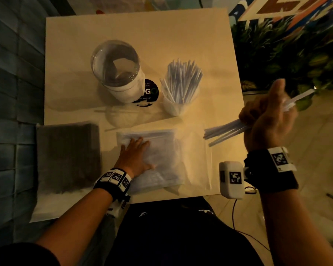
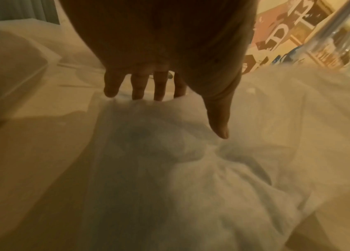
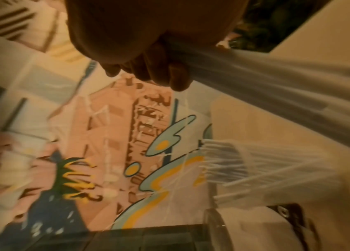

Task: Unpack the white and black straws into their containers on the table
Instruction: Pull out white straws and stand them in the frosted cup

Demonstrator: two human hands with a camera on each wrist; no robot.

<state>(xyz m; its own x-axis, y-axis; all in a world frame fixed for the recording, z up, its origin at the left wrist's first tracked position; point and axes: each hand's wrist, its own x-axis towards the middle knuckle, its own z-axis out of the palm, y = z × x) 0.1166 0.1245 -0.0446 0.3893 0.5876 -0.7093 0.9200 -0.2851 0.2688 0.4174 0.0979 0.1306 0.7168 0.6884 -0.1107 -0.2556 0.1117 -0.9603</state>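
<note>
Right wrist view blurs the held white straws (image 3: pixel 277 81)

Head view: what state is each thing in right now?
Left hand: flat, pressing the white straw bag.
Right hand: gripping a white straw bundle.
Cup: upright, holding white straws.
Jar: upright, no straws visible.
Black straw pack: lying flat, untouched.

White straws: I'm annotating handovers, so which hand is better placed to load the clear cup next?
Right. The right hand already grips a bundle of white straws beside the clear plastic cup. The left hand lies flat, pressing the clear plastic bag.
</note>
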